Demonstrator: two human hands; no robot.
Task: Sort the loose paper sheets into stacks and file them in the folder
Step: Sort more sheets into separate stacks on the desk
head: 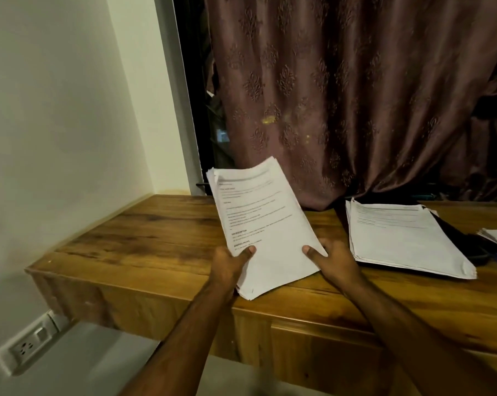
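At the near edge of a wooden desk (161,232), two bare forearms reach forward; the left hand (230,262) and right hand (331,260) each pinch a bottom corner of a thick held stack (263,224) of printed sheets, thumbs on top; its bottom edge rests on the desk, its long axis runs away from the viewer, top leaning back and slightly left; the print is too blurred to read; to the right a second stack (404,238) lies flat on a dark folder (458,238); behind hangs a brown patterned curtain (355,95).
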